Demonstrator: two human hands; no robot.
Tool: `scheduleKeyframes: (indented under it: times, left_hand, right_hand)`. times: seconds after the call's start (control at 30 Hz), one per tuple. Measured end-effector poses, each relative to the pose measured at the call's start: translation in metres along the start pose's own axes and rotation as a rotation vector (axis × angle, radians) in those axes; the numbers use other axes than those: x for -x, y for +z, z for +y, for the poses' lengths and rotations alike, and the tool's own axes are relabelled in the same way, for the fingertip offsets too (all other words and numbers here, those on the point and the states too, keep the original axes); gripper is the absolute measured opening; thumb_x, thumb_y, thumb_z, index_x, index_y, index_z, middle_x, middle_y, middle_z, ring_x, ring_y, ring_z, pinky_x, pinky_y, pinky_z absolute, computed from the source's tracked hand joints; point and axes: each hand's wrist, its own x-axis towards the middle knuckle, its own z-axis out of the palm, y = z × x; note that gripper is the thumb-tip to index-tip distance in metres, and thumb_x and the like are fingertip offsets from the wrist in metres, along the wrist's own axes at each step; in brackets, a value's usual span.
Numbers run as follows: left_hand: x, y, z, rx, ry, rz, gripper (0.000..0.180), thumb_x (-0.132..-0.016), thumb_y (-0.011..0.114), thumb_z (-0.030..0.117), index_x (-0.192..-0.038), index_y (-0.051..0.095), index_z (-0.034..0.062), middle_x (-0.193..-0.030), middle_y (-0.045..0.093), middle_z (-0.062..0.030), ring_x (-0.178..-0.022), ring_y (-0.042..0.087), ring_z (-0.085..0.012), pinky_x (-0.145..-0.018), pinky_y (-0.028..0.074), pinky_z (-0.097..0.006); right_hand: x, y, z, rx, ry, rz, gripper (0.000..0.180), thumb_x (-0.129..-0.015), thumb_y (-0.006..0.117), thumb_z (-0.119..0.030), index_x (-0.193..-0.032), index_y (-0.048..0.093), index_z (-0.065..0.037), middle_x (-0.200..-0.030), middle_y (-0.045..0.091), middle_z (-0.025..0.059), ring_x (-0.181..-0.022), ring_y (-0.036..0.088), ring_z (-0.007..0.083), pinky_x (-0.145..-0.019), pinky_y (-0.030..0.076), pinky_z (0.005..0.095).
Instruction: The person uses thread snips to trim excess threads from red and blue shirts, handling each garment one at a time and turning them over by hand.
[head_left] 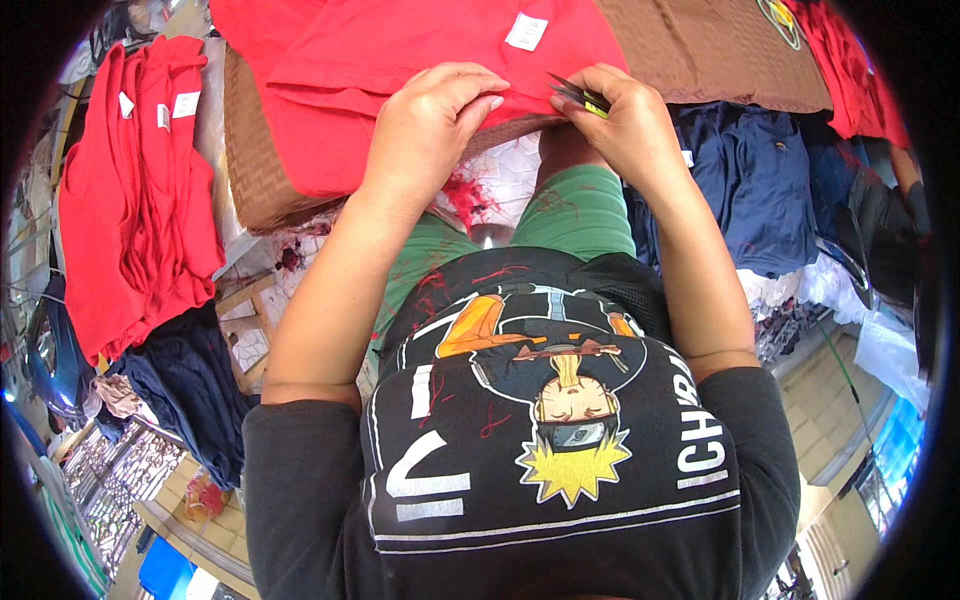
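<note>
In front of me a red garment [340, 140] with a white tag [526, 31] lies over a table with a brown patterned cover. My left hand [432, 122] is closed at the garment's near edge, thumb and forefinger pinching the red cloth. Just to the right, my right hand [632, 122] is closed around small thread snips [578, 94], with dark blades and a yellow-green part. The blades point left over the red cloth, a short gap from my left fingertips. The palm hides the rest of the snips.
More red garments [145, 210] with white tags hang at the left, above dark navy cloth [190, 390]. Navy garments [750, 190] hang at the right of the brown cover [700, 55]. Thread scraps [468, 200] litter the floor and my clothes. A white plastic bag [890, 350] sits at far right.
</note>
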Motion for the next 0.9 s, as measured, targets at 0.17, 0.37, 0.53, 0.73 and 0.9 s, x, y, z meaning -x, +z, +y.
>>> scheduleKeyframes:
  times: [0.17,0.37,0.53,0.73,0.9]
  left_hand:
    - [-0.001,0.006,-0.001,-0.1,0.039,0.006,0.018,-0.076,0.071,0.007,-0.094,0.071,0.006,-0.094,0.068,-0.0074,-0.087,0.066,-0.0217,-0.076,0.053,-0.031]
    - [-0.001,0.006,-0.001,-0.177,0.065,0.006,0.011,-0.081,0.068,0.009,-0.09,0.069,0.0033,-0.097,0.068,-0.007,-0.088,0.066,-0.0199,-0.076,0.053,-0.03]
    - [-0.005,-0.013,-0.013,0.267,-0.169,-0.115,0.012,-0.087,0.064,0.012,-0.087,0.067,0.0005,-0.1,0.068,-0.0079,-0.093,0.064,-0.0173,-0.083,0.05,-0.029]
    - [-0.004,-0.047,-0.028,0.96,-0.135,-0.178,0.017,-0.091,0.06,0.011,-0.082,0.066,-0.0025,-0.091,0.066,-0.0113,-0.087,0.062,-0.0168,-0.081,0.05,-0.031]
    - [-0.004,-0.02,-0.005,0.276,-0.047,-0.08,0.008,-0.085,0.065,0.006,-0.091,0.069,0.0014,-0.097,0.066,-0.0099,-0.09,0.064,-0.0183,-0.078,0.052,-0.028]
  right_hand:
    - [0.002,0.001,0.003,0.003,0.013,0.002,0.021,-0.075,0.071,-0.02,-0.089,0.067,-0.004,-0.085,0.065,0.0143,-0.08,0.064,0.0351,-0.071,0.05,0.0424]
    - [0.001,0.002,0.006,0.003,-0.013,0.012,0.019,-0.075,0.071,-0.018,-0.088,0.067,-0.004,-0.085,0.065,0.0143,-0.08,0.064,0.0356,-0.071,0.05,0.0427]
    - [0.001,0.002,0.006,-0.011,0.003,0.003,0.019,-0.075,0.071,-0.018,-0.088,0.067,-0.004,-0.086,0.065,0.0144,-0.081,0.064,0.0353,-0.071,0.05,0.0426]
    - [0.001,0.001,0.004,-0.015,0.038,-0.021,0.02,-0.076,0.071,-0.019,-0.09,0.068,-0.005,-0.086,0.065,0.0148,-0.081,0.064,0.0347,-0.072,0.049,0.0422]
    - [0.001,0.001,0.003,-0.031,0.035,-0.019,0.021,-0.077,0.071,-0.021,-0.091,0.068,-0.006,-0.086,0.065,0.0146,-0.081,0.064,0.0344,-0.073,0.049,0.0424]
